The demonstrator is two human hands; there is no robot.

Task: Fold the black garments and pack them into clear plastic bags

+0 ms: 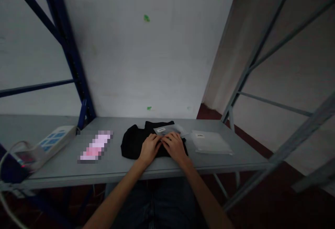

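Observation:
A black cloth item [133, 141] lies spread on the grey shelf top [112, 173]. On its upper right part rests a clear plastic bag [180, 129] with a small white label. My left hand [150, 147] is over the black cloth, its fingers bent together at the bag's near edge. Beside it, my right hand [175, 146] has its fingers curled at the same edge, the fingertips of both hands nearly touching. Whatever is pinched between the fingers is too small to make out.
Right of the cloth lies a stack of clear bags [210, 142] with a label. A pixelated pink object [95, 147] is at the left, then a white power strip [53, 143] with a cable. Blue [75, 65] and grey metal posts [251, 65] flank the shelf, a pale wall [149, 58] behind.

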